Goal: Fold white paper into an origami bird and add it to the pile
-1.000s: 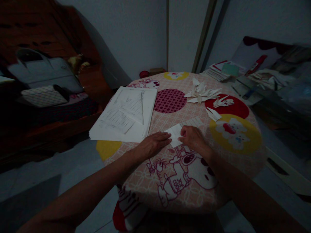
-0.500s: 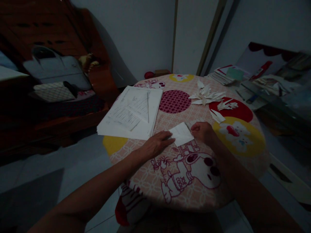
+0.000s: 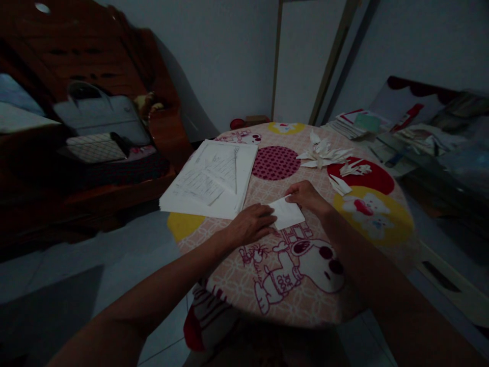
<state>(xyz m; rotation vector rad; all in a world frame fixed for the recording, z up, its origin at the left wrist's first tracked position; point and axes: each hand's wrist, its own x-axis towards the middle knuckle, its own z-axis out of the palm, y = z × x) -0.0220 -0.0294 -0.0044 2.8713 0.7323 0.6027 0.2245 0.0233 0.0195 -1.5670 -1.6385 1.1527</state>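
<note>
Left hand (image 3: 252,224) lies flat and open on the small white paper's (image 3: 287,215) left edge. Right hand (image 3: 305,195), curled, covers the paper's far edge; I cannot tell whether it grips.

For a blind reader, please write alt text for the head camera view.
Two hands rest on a small white paper sheet on a table with a pink cartoon-dog cloth: the left hand on its left edge, the right hand at its far edge. A stack of white printed sheets lies left, white folded paper shapes behind.
</note>
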